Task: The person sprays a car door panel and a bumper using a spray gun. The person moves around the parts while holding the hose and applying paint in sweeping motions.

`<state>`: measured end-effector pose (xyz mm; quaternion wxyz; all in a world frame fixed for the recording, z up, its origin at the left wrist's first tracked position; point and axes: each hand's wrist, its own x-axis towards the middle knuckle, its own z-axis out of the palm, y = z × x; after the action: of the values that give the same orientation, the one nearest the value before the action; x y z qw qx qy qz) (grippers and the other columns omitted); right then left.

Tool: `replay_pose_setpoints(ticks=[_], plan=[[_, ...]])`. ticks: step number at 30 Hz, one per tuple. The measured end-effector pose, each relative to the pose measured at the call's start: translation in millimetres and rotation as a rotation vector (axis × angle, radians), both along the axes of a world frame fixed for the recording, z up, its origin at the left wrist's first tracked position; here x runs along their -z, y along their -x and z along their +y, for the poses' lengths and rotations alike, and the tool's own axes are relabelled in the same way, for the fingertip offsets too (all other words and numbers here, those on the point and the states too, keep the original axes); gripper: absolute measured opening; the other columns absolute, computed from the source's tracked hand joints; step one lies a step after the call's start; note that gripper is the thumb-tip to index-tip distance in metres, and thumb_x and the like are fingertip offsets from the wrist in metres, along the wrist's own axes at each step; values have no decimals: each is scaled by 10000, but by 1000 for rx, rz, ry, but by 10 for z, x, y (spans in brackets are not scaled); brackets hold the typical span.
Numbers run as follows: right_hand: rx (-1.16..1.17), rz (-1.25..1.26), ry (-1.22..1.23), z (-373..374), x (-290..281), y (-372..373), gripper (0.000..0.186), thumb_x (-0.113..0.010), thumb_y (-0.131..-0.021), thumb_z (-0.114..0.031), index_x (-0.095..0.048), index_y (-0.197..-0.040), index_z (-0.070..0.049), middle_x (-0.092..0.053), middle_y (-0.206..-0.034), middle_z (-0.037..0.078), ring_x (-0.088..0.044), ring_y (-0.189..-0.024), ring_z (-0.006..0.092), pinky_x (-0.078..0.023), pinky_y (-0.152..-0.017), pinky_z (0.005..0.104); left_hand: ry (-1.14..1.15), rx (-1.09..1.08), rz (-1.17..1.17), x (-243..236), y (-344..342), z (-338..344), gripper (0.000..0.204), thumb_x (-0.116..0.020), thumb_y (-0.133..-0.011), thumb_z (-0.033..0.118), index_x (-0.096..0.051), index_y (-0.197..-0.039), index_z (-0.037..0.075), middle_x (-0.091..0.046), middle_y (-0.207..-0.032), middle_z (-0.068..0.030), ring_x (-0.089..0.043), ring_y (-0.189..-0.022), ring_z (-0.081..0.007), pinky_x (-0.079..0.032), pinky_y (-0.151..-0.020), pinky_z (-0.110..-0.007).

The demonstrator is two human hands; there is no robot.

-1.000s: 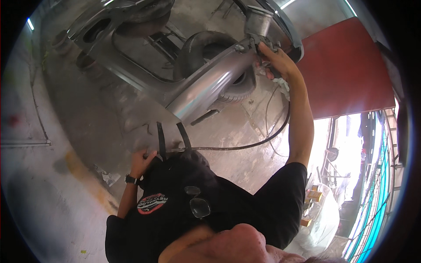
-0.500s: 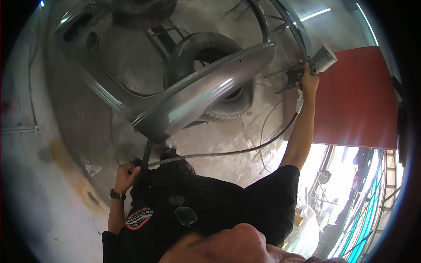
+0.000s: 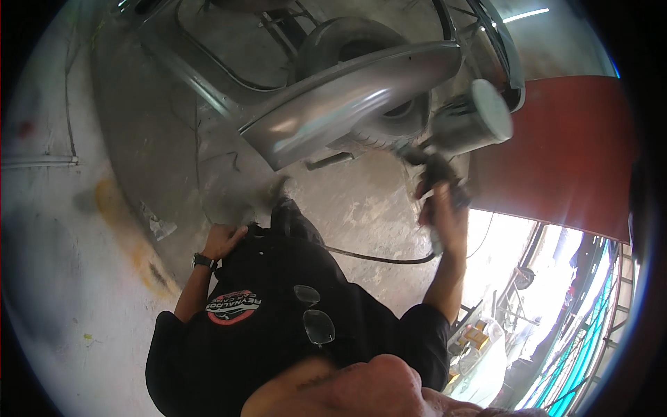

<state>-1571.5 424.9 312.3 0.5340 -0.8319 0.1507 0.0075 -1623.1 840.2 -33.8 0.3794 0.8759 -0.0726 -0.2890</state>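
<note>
My right hand (image 3: 448, 215) is wrapped round the grip of a spray gun (image 3: 439, 170), blurred by motion. A grey cylindrical cup (image 3: 464, 124) is fixed on the gun and leans to the right. From the gun's grip a dark hose (image 3: 389, 260) runs left and disappears behind my black shirt. Beyond the gun, a shiny grey car body panel (image 3: 361, 97) is held off the floor, apart from the gun. My left hand (image 3: 224, 242), with a watch at its wrist, is closed against the shirt at my waist; the shirt hides what its fingers hold, if anything.
A tyre (image 3: 325, 52) stands behind the panel. At right is a large red panel (image 3: 549, 146), above a bright opening with a cluttered stand (image 3: 479, 337). A paint-stained pale wall (image 3: 48, 229) rises at left. Concrete floor (image 3: 361, 187) lies between me and the panel.
My right hand has brought the spray gun nearer to me and left, from beside the panel's far right end. The hose has dropped lower, and my view has shifted.
</note>
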Motion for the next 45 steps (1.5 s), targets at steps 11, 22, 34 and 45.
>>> replay_pose_setpoints(ticks=[11, 22, 34, 45], plan=[[-122, 34, -7, -183, 486, -74, 518, -520, -1001, -506, -608, -1165, -23, -656, -747, 55, -551, -445, 94, -412, -390, 231, -20, 85, -276, -115, 435, 232, 640, -567, -907, 550, -621, -632, -26, -566, -597, -225, -580, -602, -407, -446, -636, -471], [534, -332, 357, -1791, 424, -1108, 445, -610, -958, -428, -621, -861, 5, -640, -677, 78, -547, -389, 145, -386, -353, 296, 42, -52, -177, -208, 347, -76, 692, -553, -920, 582, -613, -614, -36, -551, -569, -235, -565, -563, -414, -433, -593, -469], [-193, -73, -308, 249, 1224, 972, 350, -660, -963, -238, -635, -1176, 38, -696, -865, 52, -594, -592, 71, -472, -502, 218, -113, 110, -156, -90, 305, 33, 712, -483, -924, 635, -611, -647, -8, -592, -640, -208, -590, -673, -407, -424, -789, -474], [244, -123, -79, -1380, 1337, 30, 482, -507, -1002, -518, -622, -1015, -50, -628, -703, 63, -530, -407, 119, -373, -361, 250, -119, 121, -187, -180, 364, -56, 692, -532, -914, 593, -578, -595, -19, -544, -565, -217, -558, -589, -401, -441, -697, -468]])
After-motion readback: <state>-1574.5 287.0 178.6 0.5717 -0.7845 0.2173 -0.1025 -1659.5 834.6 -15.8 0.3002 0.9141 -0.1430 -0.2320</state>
